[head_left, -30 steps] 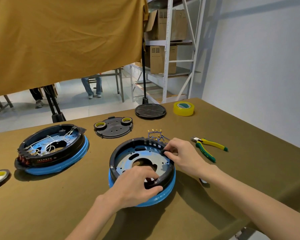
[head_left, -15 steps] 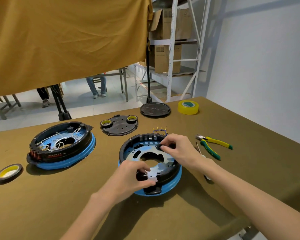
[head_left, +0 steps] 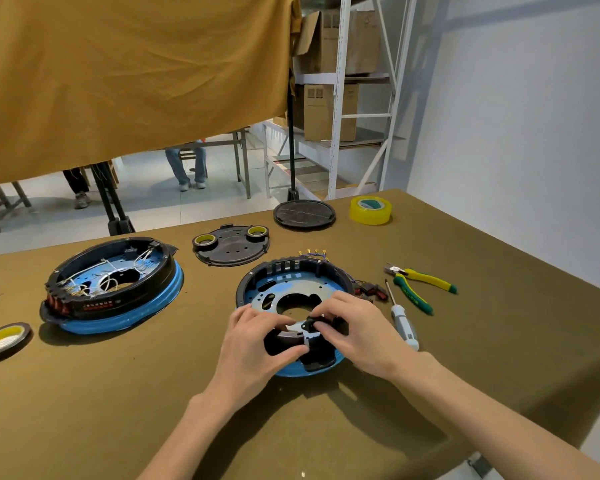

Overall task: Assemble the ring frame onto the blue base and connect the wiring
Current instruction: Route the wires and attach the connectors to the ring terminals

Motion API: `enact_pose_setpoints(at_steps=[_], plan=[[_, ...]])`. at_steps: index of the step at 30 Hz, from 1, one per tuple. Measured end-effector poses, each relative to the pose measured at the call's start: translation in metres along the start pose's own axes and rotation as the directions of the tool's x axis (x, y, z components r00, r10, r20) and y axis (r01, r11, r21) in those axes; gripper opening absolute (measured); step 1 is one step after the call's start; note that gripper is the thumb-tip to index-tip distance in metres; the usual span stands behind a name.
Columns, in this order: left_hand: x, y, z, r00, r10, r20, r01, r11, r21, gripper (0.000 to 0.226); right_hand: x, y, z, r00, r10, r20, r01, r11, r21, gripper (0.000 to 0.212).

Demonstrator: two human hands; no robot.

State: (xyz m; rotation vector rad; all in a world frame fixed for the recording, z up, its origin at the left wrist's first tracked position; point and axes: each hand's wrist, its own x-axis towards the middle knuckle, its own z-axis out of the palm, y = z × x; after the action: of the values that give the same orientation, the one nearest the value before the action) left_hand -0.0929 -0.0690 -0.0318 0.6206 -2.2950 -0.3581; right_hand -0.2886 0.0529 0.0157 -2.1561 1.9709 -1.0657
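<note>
Ring frame [head_left: 291,268] sitting inside blue base [head_left: 293,368], both hands — left hand [head_left: 257,344], right hand [head_left: 357,330] — pinching and hiding its near rim.

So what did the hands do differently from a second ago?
The right hand left the far side of the ring frame and came to the near edge, where it now pinches a small black part. The left hand stayed gripping the near rim. The pliers and yellow tape roll stayed put.
</note>
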Motion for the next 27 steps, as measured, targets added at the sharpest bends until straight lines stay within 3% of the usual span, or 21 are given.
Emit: enact_pose_setpoints(at_steps=[6, 19, 27], plan=[[-0.005, 0.003, 0.007, 0.998, 0.005, -0.064, -0.006, 1.000, -0.013, 0.043, -0.002, -0.003, 0.002, 0.998, -0.055, -0.007, 0.054, 0.997, -0.057, 0.017], [-0.009, 0.009, 0.012, 0.983, 0.035, -0.182, -0.061, 0.988, -0.141, 0.028, -0.003, 0.002, 0.000, 0.999, 0.022, 0.023, -0.024, 0.998, 0.064, 0.014], [-0.009, 0.008, 0.011, 0.986, 0.022, -0.162, -0.047, 0.988, -0.149, 0.026, -0.005, 0.009, -0.005, 0.988, 0.086, 0.125, -0.111, 0.972, 0.209, 0.036]])
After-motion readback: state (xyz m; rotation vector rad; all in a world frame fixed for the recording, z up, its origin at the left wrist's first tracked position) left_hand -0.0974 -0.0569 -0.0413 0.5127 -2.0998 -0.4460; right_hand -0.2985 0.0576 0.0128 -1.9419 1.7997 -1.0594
